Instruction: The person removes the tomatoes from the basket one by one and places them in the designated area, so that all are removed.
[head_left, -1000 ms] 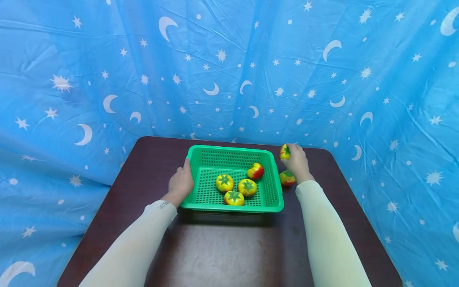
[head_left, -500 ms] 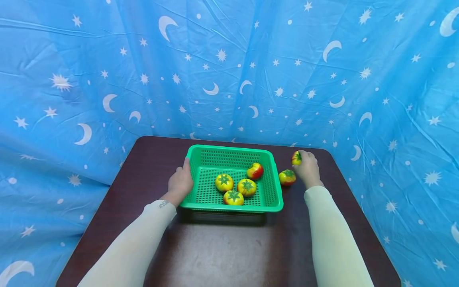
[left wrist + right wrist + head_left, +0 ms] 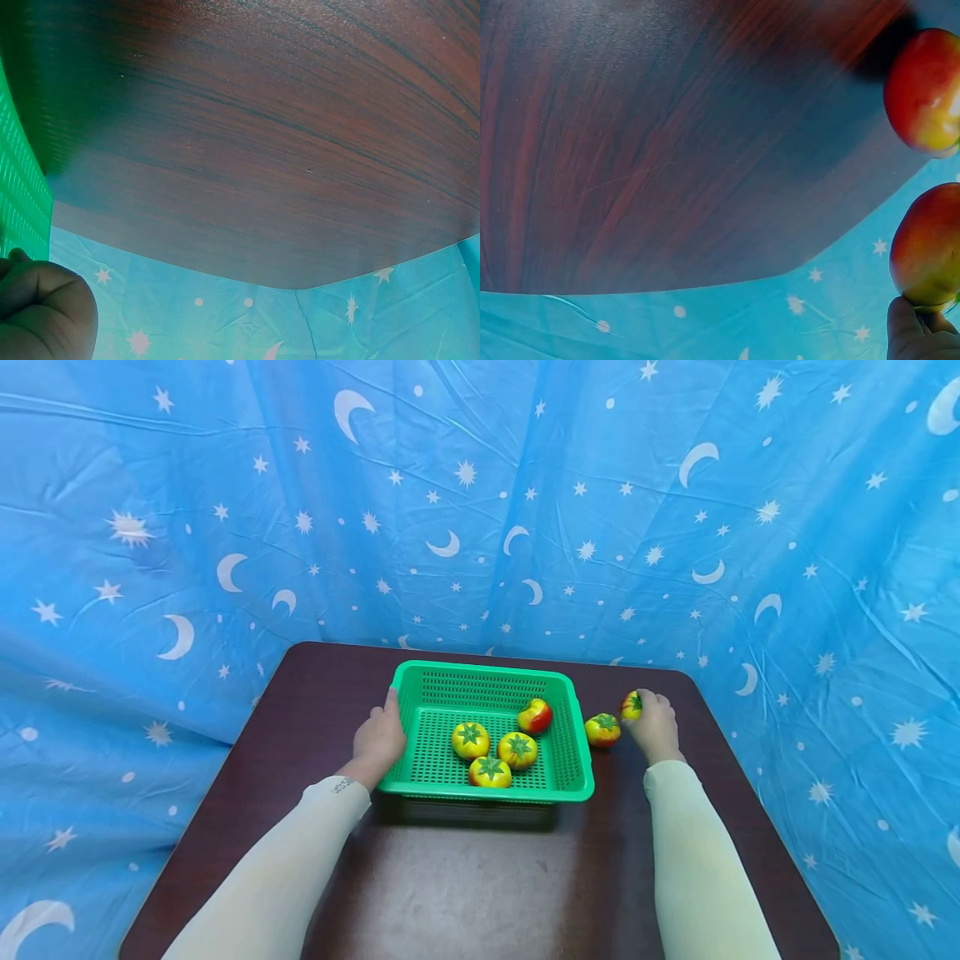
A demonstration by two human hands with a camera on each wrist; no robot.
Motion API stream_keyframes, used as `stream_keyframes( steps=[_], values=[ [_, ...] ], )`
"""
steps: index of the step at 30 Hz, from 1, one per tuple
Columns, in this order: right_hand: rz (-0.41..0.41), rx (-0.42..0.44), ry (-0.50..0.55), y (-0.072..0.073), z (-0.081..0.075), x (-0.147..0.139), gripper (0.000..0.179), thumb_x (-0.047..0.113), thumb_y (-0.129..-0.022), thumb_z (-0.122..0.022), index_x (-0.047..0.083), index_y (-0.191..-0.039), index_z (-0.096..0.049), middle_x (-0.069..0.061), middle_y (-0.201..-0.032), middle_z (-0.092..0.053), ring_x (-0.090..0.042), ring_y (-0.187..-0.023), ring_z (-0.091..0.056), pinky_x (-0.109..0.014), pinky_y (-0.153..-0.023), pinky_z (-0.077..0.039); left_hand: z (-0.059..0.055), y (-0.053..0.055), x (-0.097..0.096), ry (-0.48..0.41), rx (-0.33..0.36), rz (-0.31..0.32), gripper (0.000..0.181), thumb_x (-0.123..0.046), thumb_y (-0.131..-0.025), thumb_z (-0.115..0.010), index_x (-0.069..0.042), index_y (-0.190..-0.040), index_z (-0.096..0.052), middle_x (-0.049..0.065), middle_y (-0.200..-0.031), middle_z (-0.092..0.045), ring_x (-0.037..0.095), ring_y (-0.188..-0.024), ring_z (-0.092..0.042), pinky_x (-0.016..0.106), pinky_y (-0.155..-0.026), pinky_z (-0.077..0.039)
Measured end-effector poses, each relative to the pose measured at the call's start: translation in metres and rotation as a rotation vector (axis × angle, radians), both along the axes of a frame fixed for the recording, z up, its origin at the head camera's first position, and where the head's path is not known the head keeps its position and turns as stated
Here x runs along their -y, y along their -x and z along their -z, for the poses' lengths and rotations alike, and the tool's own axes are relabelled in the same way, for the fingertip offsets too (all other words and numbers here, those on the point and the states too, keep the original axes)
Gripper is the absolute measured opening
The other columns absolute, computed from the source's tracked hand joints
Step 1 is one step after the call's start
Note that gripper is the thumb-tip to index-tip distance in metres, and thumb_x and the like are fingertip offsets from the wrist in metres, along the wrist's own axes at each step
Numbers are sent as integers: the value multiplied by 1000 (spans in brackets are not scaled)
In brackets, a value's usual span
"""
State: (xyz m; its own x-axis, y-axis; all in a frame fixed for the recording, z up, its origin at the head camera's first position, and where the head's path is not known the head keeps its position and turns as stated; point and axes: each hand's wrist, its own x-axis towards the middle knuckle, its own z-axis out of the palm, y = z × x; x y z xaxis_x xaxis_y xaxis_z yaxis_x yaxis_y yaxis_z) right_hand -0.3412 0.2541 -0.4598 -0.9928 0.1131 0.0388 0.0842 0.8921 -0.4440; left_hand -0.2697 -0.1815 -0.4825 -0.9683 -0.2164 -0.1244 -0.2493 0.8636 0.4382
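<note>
A green basket with slotted walls stands on the dark table, and my left hand grips its left side. In the left wrist view, the curled left hand is beside the basket wall. My right hand holds a yellow-and-red tomato with a green leafy top, right of the basket. Another tomato sits between that hand and the basket. The right wrist view has the held tomato at the fingertips and the other tomato above it.
Several tomatoes lie inside the basket, among them a redder one at the back right and one near the front wall. The brown wood-grain table has rounded back corners. A blue curtain with moons and stars hangs behind.
My right hand has moved right and nearer to me with its tomato, uncovering the tomato beside the basket. The left hand and the basket have stayed in place.
</note>
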Motion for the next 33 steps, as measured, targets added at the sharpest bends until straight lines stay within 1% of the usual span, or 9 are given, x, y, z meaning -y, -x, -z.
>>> stream_keyframes(
  steps=[4,10,18,23,27,33],
  values=[
    [9,7,0,0,3,-3,65,9,-91,-70,-3,-147,-40,-33,-141,-42,-49,-122,-45,-63,-106,-42,1,0,0,0,4,-4,73,-8,-103,-45,-12,-163,-4,27,-130,-53,34,-99,-60,51,-83,-53],
    [34,34,8,-4,10,-11,64,9,-91,-70,-5,-145,-40,-34,-138,-44,-48,-119,-46,-63,-106,-43,2,-1,0,0,-4,-1,72,-7,-103,-44,-12,-163,-4,27,-125,-54,32,-92,-59,48,-77,-52],
    [11,35,-6,-10,20,-16,60,10,-92,-68,-7,-143,-41,-36,-134,-45,-50,-115,-47,-64,-104,-42,0,-3,-1,2,-14,-6,71,-8,-103,-44,-12,-163,-6,26,-123,-55,32,-93,-59,48,-78,-52],
    [26,73,-6,-13,25,-14,62,11,-93,-68,-7,-145,-39,-36,-135,-44,-49,-116,-48,-63,-106,-42,-2,-3,-1,-6,-4,-7,72,-7,-102,-44,-12,-163,-5,27,-125,-54,33,-94,-59,49,-79,-52],
    [41,87,-1,-13,28,-13,63,10,-93,-68,-6,-146,-38,-35,-136,-44,-49,-116,-48,-63,-106,-43,-3,-5,-2,-11,4,-7,72,-7,-102,-44,-12,-163,-5,27,-126,-54,32,-94,-59,49,-79,-52],
    [33,133,-30,-11,34,-12,63,11,-94,-67,-6,-146,-37,-36,-137,-43,-50,-119,-46,-64,-107,-41,-3,-5,-2,-13,-5,-4,75,-6,-100,-48,-12,-163,-6,25,-123,-54,31,-90,-58,46,-76,-51]
  ],
)
